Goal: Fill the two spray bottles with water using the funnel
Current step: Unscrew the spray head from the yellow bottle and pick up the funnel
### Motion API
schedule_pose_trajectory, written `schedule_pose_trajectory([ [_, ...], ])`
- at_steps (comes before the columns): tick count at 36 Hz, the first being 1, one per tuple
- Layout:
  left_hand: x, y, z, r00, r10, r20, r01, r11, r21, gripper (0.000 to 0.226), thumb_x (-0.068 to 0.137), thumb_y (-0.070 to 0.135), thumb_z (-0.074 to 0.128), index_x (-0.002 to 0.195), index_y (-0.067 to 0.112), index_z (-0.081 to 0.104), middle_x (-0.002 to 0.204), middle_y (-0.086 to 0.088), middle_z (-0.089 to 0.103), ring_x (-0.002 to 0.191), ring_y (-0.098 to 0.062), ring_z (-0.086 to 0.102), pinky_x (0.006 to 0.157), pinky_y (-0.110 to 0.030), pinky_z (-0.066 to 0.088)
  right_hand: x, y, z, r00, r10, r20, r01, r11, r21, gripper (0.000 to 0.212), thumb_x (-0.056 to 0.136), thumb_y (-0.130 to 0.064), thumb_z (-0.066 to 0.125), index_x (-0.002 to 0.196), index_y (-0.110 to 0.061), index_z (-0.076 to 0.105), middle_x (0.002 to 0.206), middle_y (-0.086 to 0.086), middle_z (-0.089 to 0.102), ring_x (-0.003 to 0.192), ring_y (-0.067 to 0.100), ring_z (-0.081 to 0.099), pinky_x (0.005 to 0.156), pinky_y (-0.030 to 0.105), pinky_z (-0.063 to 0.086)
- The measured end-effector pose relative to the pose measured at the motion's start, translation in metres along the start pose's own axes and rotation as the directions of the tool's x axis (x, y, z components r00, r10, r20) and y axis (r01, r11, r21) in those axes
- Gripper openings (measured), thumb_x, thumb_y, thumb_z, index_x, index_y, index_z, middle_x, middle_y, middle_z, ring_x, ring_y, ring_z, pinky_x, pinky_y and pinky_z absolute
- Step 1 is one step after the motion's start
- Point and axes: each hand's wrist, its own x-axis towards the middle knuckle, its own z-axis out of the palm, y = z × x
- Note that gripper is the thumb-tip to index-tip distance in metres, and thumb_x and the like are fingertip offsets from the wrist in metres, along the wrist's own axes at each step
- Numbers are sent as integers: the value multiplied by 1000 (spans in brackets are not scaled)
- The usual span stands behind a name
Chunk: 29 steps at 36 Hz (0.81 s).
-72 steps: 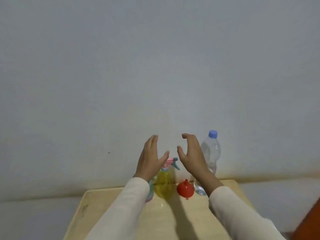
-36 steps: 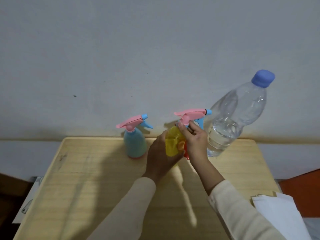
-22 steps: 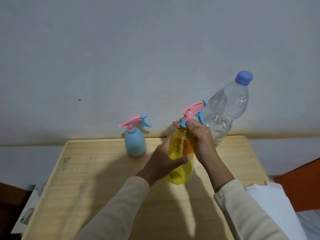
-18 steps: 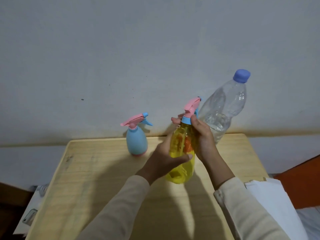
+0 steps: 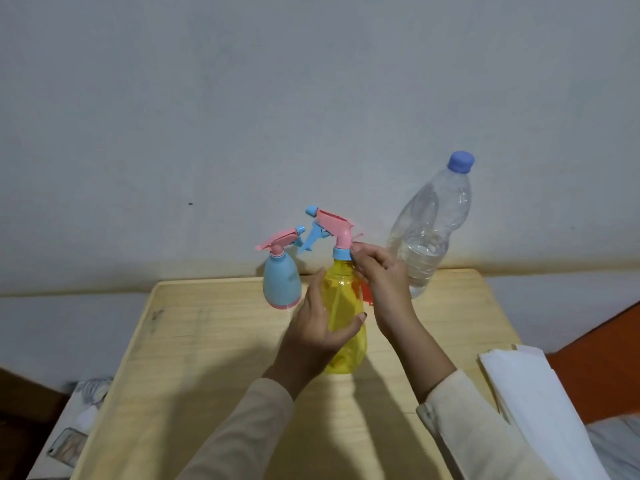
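A yellow spray bottle (image 5: 346, 313) stands near the middle of the wooden table (image 5: 207, 358). My left hand (image 5: 313, 336) grips its body. My right hand (image 5: 381, 278) pinches the blue collar under its pink trigger head (image 5: 334, 228), whose nozzle points left. A blue spray bottle (image 5: 281, 284) with a pink head stands behind, at the left. The red funnel (image 5: 366, 292) peeks out between the yellow bottle and my right hand, mostly hidden. A clear water bottle (image 5: 427, 237) with a blue cap stands at the back right, partly filled.
A grey wall rises right behind the table. White paper (image 5: 533, 393) lies past the table's right edge, beside something orange (image 5: 602, 358). A phone (image 5: 65, 445) and pale cloth lie on the floor to the left.
The yellow bottle's trigger head has turned from pointing right to pointing left under my right hand's fingers. My left hand keeps its hold on the body. The view has shifted slightly.
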Motion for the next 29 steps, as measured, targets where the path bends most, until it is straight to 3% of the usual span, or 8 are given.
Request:
schedule_pose_trajectory([
  [3, -6, 4, -6, 998, 69, -2, -69, 998, -4, 93, 77, 49, 69, 148, 18, 16, 147, 4, 33, 127, 4, 32, 100, -9, 27, -10, -1, 3, 995, -21, 100, 19, 999, 26, 16, 87, -24, 64, 91, -9, 69, 95, 27, 64, 83, 17, 58, 78, 32, 46],
  [5, -11, 2, -8, 998, 62, 10, -62, 998, 2, 91, 79, 47, 68, 148, 20, 15, 147, 3, 35, 130, -1, 35, 102, -14, 30, -17, -2, 8, 993, -55, 101, 57, 998, -12, 20, 82, -20, 71, 94, -5, 66, 77, 15, 65, 75, 9, 59, 70, 24, 47],
  [9, -21, -3, -11, 999, 46, -3, -46, 999, -16, 94, 70, 64, 57, 146, 28, 15, 144, 3, 43, 129, -12, 45, 104, -37, 42, -26, 0, 16, 997, -48, -59, 52, 997, 56, 37, 67, -13, 82, 98, -10, 62, 86, -1, 66, 76, 8, 64, 68, 17, 51],
  [13, -29, -4, -13, 997, 47, -60, -50, 997, -55, 89, 72, 63, 58, 144, 29, 19, 136, 4, 50, 122, -11, 51, 100, -37, 45, -36, 2, 16, 999, 22, 33, -29, 973, 230, 28, 74, -10, 75, 99, -7, 64, 85, 6, 71, 81, 17, 66, 81, 33, 54],
  [17, -32, -3, -19, 995, 78, -64, -79, 997, -16, 87, 73, 66, 56, 143, 35, 16, 137, 8, 48, 120, -8, 52, 97, -33, 47, -43, -4, 13, 980, -35, 196, -17, 967, 255, 19, 85, -8, 64, 103, -4, 62, 79, 1, 66, 68, 9, 64, 62, 22, 53],
  [21, -35, -7, -23, 995, 80, -56, -81, 997, -17, 87, 73, 68, 56, 142, 40, 12, 140, 9, 43, 122, -10, 50, 97, -34, 47, -46, -5, 15, 991, -19, 135, -13, 973, 232, 32, 76, -4, 73, 105, -6, 60, 89, 6, 65, 80, 15, 66, 69, 25, 54],
  [25, -37, -7, -25, 996, 65, -62, -67, 997, -33, 90, 71, 71, 54, 143, 35, 14, 141, 8, 43, 123, -11, 50, 98, -36, 47, -49, -4, 17, 985, 11, 173, -57, 963, 265, 19, 86, -8, 61, 105, -3, 63, 81, 3, 68, 72, 9, 66, 63, 20, 53],
  [29, -36, -8, -28, 995, 88, -50, -87, 996, 5, 86, 80, 53, 64, 146, 31, 13, 145, 5, 40, 127, -13, 46, 100, -33, 44, -55, -4, 22, 975, -59, 216, 23, 986, 164, 21, 89, -14, 58, 106, -3, 65, 90, 6, 67, 76, 7, 65, 67, 17, 52],
])
